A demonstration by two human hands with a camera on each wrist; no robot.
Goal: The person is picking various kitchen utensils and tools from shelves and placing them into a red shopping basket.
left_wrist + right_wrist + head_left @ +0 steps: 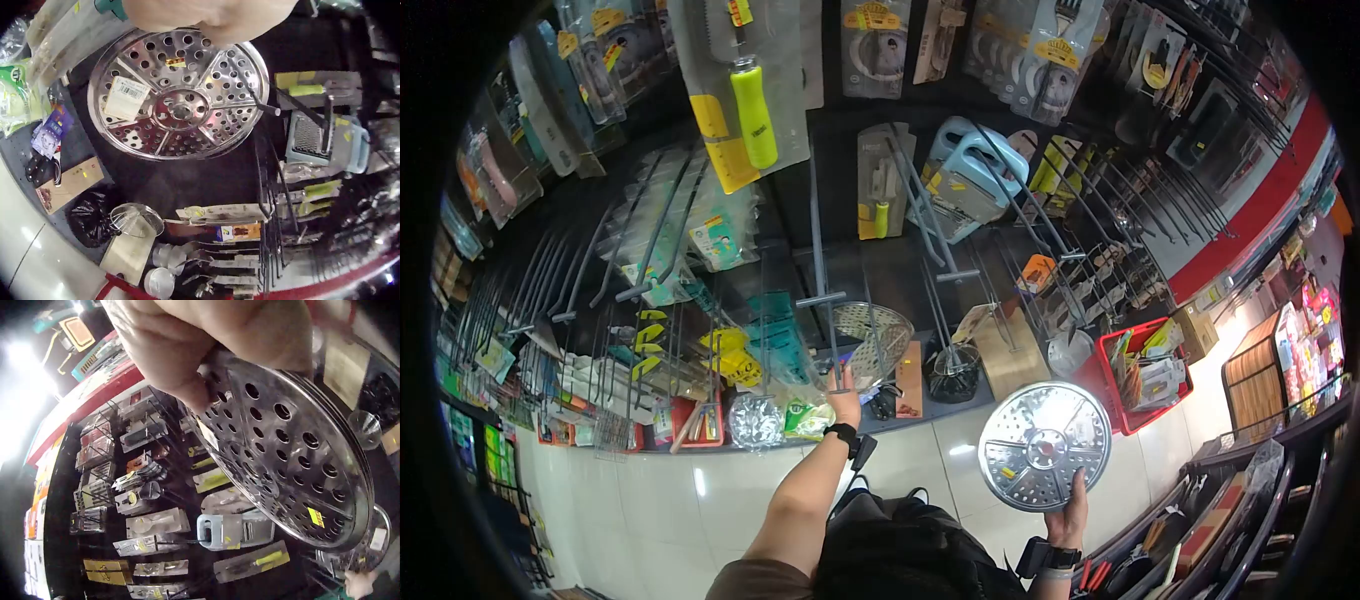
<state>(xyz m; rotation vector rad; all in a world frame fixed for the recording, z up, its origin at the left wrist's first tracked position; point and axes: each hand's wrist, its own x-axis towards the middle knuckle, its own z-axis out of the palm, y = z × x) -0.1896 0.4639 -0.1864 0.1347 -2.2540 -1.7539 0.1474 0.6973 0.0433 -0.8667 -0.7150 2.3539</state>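
My right hand [1068, 510] grips the lower edge of a round perforated metal disc [1045, 447], its thumb on the face. In the right wrist view the hand [219, 337] pinches the disc [294, 450], whose edge shows several stacked rims. My left hand [843, 400] holds the rim of another perforated disc [878, 335] at the rack. The left wrist view shows that hand [212, 15] over the rim of the disc [181, 140], which bears a barcode label [127, 99]; the fingertips are hidden. A metal hook [269, 109] crosses in front of this disc.
Metal hooks [820, 298] stick out from the dark display wall. A blue grater [980, 165] and a green-handled packaged tool [755, 120] hang above. On the low shelf are a black wire basket [953, 375] and a wooden board [1012, 355]; a red basket [1145, 415] stands right.
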